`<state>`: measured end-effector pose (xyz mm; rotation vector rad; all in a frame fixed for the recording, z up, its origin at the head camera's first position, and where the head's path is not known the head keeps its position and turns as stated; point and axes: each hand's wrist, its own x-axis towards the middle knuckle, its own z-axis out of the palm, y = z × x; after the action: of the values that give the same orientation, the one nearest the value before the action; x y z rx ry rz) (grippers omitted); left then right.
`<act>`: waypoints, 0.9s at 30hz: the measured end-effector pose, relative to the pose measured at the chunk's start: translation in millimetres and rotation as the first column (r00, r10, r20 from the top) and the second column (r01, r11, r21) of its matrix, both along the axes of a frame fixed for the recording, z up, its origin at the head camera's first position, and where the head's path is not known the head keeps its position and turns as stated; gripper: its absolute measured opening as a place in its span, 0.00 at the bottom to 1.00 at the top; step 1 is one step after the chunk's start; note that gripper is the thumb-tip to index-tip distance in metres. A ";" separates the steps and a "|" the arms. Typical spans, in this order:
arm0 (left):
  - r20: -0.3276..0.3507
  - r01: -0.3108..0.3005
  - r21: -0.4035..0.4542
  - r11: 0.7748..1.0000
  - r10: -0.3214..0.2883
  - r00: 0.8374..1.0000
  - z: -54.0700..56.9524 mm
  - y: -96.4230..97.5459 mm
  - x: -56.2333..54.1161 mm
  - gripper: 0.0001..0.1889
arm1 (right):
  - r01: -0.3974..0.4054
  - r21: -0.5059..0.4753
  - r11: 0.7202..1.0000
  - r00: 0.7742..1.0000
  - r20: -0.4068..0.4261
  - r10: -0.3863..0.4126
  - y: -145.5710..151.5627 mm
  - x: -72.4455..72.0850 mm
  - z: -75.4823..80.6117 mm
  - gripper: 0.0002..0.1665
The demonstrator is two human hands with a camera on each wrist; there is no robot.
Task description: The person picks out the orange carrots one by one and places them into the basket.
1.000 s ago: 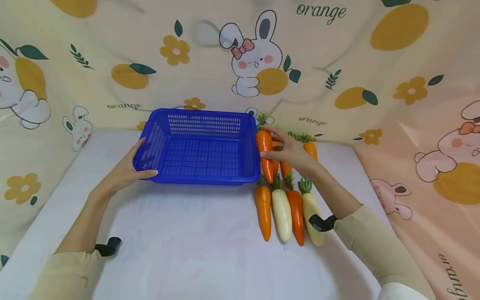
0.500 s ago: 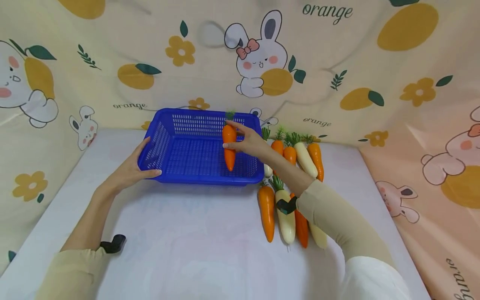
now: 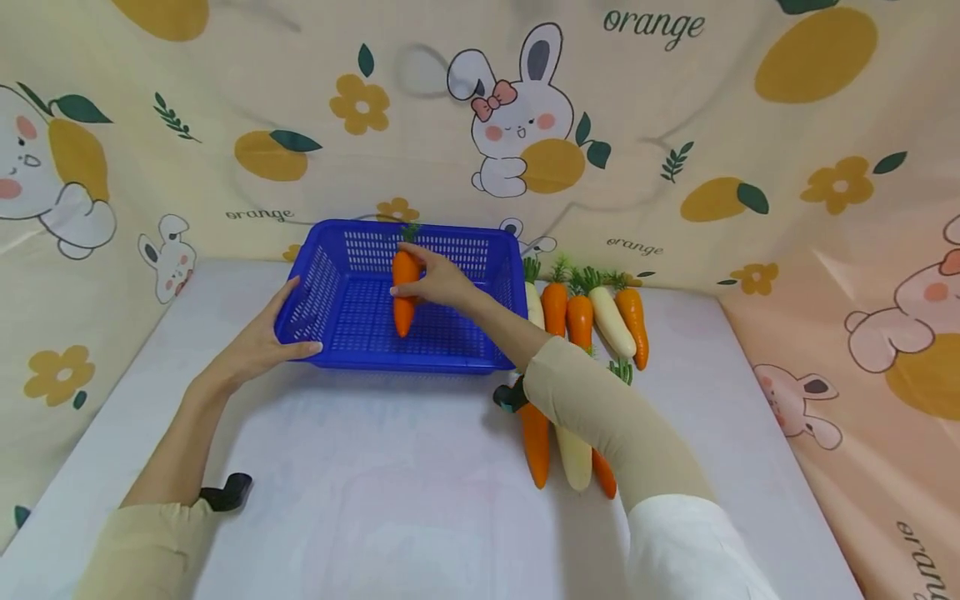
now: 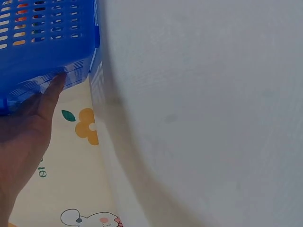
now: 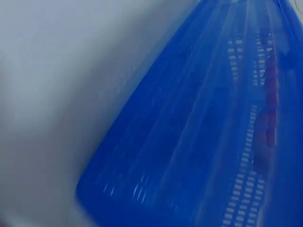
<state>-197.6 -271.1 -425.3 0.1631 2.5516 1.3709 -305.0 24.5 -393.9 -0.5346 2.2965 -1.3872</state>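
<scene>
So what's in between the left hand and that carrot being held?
Just the blue plastic basket: its side wall and a bare stretch of its mesh floor, in the head view.

I notice a creased beige left sleeve (image 3: 142,542); a stubby black wrist device (image 3: 228,492) sits at its cuff. The right sleeve (image 3: 611,417) matches, with white fabric (image 3: 693,546) higher up; a second black device (image 3: 512,393) there shows some teal.

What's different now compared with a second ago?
The right hand has carried the orange carrot leftward, from the blue basket's right end to around its middle; it had already gripped it, and nothing was let go. The left hand stays on the basket's left end, the basket in place.
</scene>
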 end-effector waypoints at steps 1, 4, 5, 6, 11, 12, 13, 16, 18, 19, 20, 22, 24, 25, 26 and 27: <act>0.001 -0.001 -0.002 1.000 0.001 1.000 -0.1 0.1 0.3 0.60 | -0.006 0.007 1.000 1.000 0.013 0.006 -7.1 0.4 -0.3 0.50; 0.009 -0.003 -0.005 1.000 0.003 1.000 -1.3 0.1 0.7 0.60 | -0.031 0.035 0.999 0.999 0.033 0.030 -27.4 3.0 -4.2 0.51; 0.011 -0.002 -0.006 1.000 0.003 1.000 -1.5 0.4 0.7 0.59 | -0.036 0.039 0.999 0.999 0.034 0.035 -33.4 3.9 -6.1 0.51; 0.015 -0.002 -0.008 1.000 0.002 1.000 -1.6 0.7 0.3 0.59 | -0.040 0.042 0.998 0.999 0.033 0.038 -38.4 4.9 -7.6 0.52; 0.013 0.011 -0.001 1.000 -0.011 1.000 -2.6 0.3 -2.0 0.58 | 0.007 0.063 0.998 1.000 0.009 -0.008 -62.8 6.1 -17.6 0.53; 0.014 0.012 -0.001 1.000 -0.012 1.000 -2.8 0.0 -2.1 0.58 | 0.020 0.067 0.998 1.000 0.015 -0.021 -67.6 6.0 -20.0 0.53; 0.014 0.014 0.000 1.000 -0.014 1.000 -2.8 -0.2 -2.2 0.58 | 0.031 0.081 0.996 0.999 0.016 -0.032 -72.1 5.9 -22.4 0.54; 0.016 0.019 0.001 1.000 -0.019 1.000 -2.4 -0.1 -2.8 0.59 | 0.046 0.164 0.985 0.999 -0.010 -0.045 -83.4 5.2 -28.5 0.54; 0.015 0.022 -0.002 1.000 -0.022 1.000 -1.9 0.5 -3.5 0.58 | 0.051 0.235 0.971 0.998 -0.049 -0.040 -88.5 4.9 -31.4 0.53; 0.014 0.023 0.000 1.000 -0.023 1.000 -1.6 0.8 -3.7 0.58 | 0.051 0.263 0.964 0.997 -0.067 -0.035 -90.2 4.7 -32.6 0.53; 0.013 0.024 -0.001 1.000 -0.024 1.000 -1.3 1.0 -3.7 0.58 | 0.050 0.279 0.959 0.996 -0.080 -0.028 -91.5 4.5 -33.4 0.53; 0.013 0.024 0.000 1.000 -0.024 1.000 -0.9 1.1 -2.9 0.58 | 0.032 0.281 0.959 0.998 -0.067 -0.014 -92.9 4.8 -34.6 0.52; 0.012 0.024 -0.001 1.000 -0.024 1.000 -1.0 0.1 -1.9 0.58 | 0.006 0.236 0.972 1.000 -0.023 -0.001 -92.9 4.8 -35.2 0.51; 0.011 0.024 0.000 1.000 -0.024 1.000 -0.9 -0.6 -1.5 0.58 | 0.000 0.216 0.976 1.000 -0.005 0.002 -92.6 4.5 -35.1 0.51; 0.008 0.024 0.000 1.000 -0.024 1.000 -0.9 -1.2 -1.4 0.58 | -0.006 0.204 0.979 1.000 0.006 0.005 -92.1 4.1 -34.9 0.51; 0.007 0.026 0.002 1.000 -0.026 1.000 -0.8 -1.9 -1.4 0.58 | -0.011 0.192 0.981 1.000 0.020 0.007 -91.5 3.4 -34.7 0.52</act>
<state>-199.1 -273.0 -426.1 0.1907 2.5341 1.3620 -301.6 -67.0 -428.6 -0.4675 2.3769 -1.1442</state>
